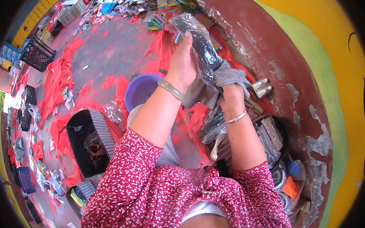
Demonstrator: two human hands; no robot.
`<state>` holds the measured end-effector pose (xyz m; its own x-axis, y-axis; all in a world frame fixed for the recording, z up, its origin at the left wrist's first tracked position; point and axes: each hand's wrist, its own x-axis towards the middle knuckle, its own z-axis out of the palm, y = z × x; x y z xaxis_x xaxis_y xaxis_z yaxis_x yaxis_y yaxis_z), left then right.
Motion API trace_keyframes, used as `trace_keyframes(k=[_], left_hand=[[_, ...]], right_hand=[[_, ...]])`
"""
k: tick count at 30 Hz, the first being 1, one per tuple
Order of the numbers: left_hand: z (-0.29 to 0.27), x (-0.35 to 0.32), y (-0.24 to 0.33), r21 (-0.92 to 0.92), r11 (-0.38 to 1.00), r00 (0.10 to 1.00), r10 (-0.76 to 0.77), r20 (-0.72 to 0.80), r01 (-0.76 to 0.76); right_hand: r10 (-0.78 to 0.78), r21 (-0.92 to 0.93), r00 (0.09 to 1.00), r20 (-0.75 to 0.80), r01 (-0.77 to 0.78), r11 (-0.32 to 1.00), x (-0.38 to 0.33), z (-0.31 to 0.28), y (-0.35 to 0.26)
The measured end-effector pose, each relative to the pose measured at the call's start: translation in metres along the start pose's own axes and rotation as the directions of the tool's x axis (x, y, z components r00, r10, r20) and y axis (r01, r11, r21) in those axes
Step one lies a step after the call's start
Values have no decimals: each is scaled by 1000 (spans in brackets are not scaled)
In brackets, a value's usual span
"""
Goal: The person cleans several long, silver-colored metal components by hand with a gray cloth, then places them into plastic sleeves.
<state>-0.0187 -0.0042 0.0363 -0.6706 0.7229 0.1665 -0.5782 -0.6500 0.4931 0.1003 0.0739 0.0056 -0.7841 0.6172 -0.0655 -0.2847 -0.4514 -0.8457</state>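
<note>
My left hand is raised and grips a clear plastic bag with a dark item inside it. My right hand is closed on a grey cloth just below the bag, and the bag's lower end tucks into the cloth. A pale green bangle sits on my left wrist and a thin silver bracelet on my right wrist. Both sleeves are red with small white marks.
A purple basin lies below my left arm. A black bin stands to the left on a grey floor strewn with red cloth. Bagged items pile by the red wall. Black crates sit far left.
</note>
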Motion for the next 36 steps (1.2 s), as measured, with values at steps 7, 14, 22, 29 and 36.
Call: trace_keyframes(k=[7, 14, 22, 29, 36], left_hand=[[15, -10, -11, 57, 998, 999, -35, -31, 37], [14, -11, 8, 200, 978, 998, 51, 22, -55], [23, -23, -11, 625, 781, 900, -281, 333, 13], [12, -28, -52, 858, 512, 855, -458, 244, 29], [9, -28, -63, 982, 124, 795, -576, 188, -142]], right_hand=[[-191, -316, 978, 85, 208, 926, 10, -15, 8], [-121, -174, 985, 120, 141, 975, 16, -30, -10], [-85, -170, 927, 364, 156, 973, 21, -51, -30], [-78, 246, 995, -62, 91, 965, 0, -29, -22], [-32, 353, 925, -379, 176, 919, 3, -36, -46]])
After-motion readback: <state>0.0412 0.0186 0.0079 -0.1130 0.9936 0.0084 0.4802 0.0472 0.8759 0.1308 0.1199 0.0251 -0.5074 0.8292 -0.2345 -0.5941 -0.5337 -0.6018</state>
